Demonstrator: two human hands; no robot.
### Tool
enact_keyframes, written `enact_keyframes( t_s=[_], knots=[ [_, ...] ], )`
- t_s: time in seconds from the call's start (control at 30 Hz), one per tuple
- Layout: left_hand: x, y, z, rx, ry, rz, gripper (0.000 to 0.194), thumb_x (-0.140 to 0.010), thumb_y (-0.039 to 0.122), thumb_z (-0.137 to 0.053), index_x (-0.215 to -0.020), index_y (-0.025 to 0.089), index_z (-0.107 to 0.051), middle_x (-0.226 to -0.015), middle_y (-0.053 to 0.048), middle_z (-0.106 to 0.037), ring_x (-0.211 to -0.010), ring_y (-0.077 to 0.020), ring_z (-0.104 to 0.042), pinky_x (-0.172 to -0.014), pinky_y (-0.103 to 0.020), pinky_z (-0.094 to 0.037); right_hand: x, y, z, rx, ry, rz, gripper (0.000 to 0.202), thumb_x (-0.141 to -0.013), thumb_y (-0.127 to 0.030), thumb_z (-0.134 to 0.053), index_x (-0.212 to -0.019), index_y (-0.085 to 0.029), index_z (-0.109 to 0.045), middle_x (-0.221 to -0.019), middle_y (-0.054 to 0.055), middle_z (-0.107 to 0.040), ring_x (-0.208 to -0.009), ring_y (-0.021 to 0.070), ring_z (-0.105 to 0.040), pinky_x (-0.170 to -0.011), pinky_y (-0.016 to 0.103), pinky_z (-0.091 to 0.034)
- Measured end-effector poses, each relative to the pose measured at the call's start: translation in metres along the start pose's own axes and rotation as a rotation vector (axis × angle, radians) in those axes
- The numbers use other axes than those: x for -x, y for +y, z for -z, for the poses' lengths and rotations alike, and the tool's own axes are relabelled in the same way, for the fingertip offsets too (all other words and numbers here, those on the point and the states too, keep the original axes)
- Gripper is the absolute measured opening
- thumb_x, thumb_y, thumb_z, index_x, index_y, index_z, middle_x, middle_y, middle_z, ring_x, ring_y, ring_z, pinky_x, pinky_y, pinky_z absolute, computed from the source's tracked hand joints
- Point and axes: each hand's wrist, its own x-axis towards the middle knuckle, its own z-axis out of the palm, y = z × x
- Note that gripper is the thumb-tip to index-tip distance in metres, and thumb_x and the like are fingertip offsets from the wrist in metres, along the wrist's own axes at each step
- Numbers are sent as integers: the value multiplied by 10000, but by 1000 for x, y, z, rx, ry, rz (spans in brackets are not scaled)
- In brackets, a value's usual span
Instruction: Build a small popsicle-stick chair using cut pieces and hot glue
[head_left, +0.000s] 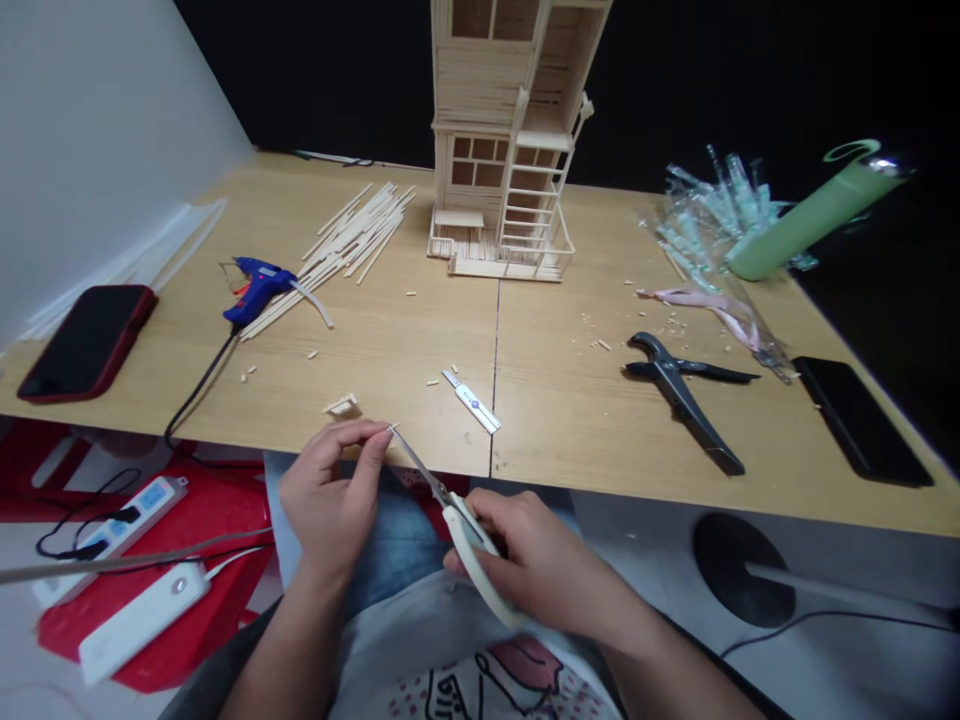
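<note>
Near the table's front edge, my left hand [334, 480] pinches a tiny pale wooden stick piece [394, 427] between thumb and forefinger. My right hand [525, 550] is closed round the cream handles of a pair of scissors [469, 548]. The blades point up and left, their tips right by the stick piece; whether they touch it I cannot tell. Just beyond my left hand lies a small wooden part [343, 405]. A white utility knife [472, 402] rests to the right of it, with short wood offcuts [433, 382] close by.
A wooden model house [480, 90] stands at the back. Thin sticks [360, 235] and a blue glue gun [259, 290] lie left, a phone [86, 340] farther left. On the right are pliers [679, 390], another phone [862, 420], a green bottle [817, 220] and plastic wrappers [697, 230].
</note>
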Motion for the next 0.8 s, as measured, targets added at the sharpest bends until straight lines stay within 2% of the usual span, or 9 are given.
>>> enact_keyframes(
  t_s=[0.13, 0.23, 0.3, 0.4, 0.5, 0.6, 0.67, 0.73, 0.8],
  knots=[
    [2, -2, -4, -10, -30, 49, 45, -873, 268, -741, -877, 225, -753, -852, -8, -756, -788, -169, -711, -794, -305, -562, 8, 1, 4, 82, 41, -35, 232, -870, -389, -744, -873, -213, -592, -713, -51, -615, -605, 104, -492, -539, 230, -308],
    [2, 0, -7, 5, -14, 82, 73, -870, 281, -743, -869, 207, -745, -830, -5, -741, -764, -154, -700, -760, -278, -557, 16, 2, 17, 231, 142, -64, 293, -799, -380, -820, -856, -218, -583, -684, -57, -613, -588, 113, -484, -546, 239, -297],
    [0, 4, -8, 33, -10, 128, 105, -869, 301, -743, -865, 196, -740, -805, -1, -733, -723, -140, -687, -711, -256, -552, 19, 5, 31, 380, 283, -102, 266, -829, -385, -795, -894, -213, -603, -720, -29, -647, -607, 138, -529, -565, 255, -318],
    [-1, 12, -11, 111, -40, 204, 127, -855, 318, -760, -849, 193, -738, -782, 5, -727, -689, -128, -670, -673, -237, -545, 13, 12, 52, 671, 559, -210, 237, -915, -363, -709, -1055, -181, -652, -881, 65, -719, -739, 223, -646, -632, 301, -389],
    [2, 21, -15, 223, -121, 259, 120, -848, 314, -773, -828, 201, -735, -763, 11, -717, -669, -117, -653, -658, -223, -534, -1, 18, 64, 859, 706, -251, 288, -942, -322, -686, -1164, -140, -662, -1016, 144, -732, -906, 299, -694, -718, 349, -469],
    [6, 26, -17, 349, -231, 339, 125, -857, 318, -769, -833, 202, -728, -730, 16, -696, -631, -103, -629, -626, -206, -519, -9, 20, 71, 893, 736, -164, 319, -926, -292, -708, -1178, -101, -667, -1072, 184, -725, -1008, 335, -685, -832, 410, -519],
    [9, 29, -19, 455, -300, 434, 146, -859, 331, -771, -842, 195, -722, -715, 12, -685, -627, -97, -623, -619, -193, -512, -5, 22, 82, 820, 699, -58, 277, -932, -296, -696, -1142, -115, -686, -1074, 174, -733, -1028, 327, -684, -884, 432, -530],
    [10, 33, -20, 590, -341, 541, 188, -842, 353, -791, -831, 184, -710, -694, 10, -669, -611, -87, -607, -600, -178, -497, 8, 30, 106, 697, 646, 56, 222, -945, -312, -670, -1109, -166, -703, -1088, 135, -746, -1022, 291, -697, -906, 421, -541],
    [10, 39, -21, 731, -363, 650, 235, -808, 366, -821, -801, 172, -690, -670, 14, -646, -575, -79, -577, -566, -174, -481, 26, 46, 141, 643, 695, 95, 316, -915, -370, -706, -1181, -202, -690, -1185, 127, -731, -1081, 296, -693, -948, 436, -542]
  ],
)
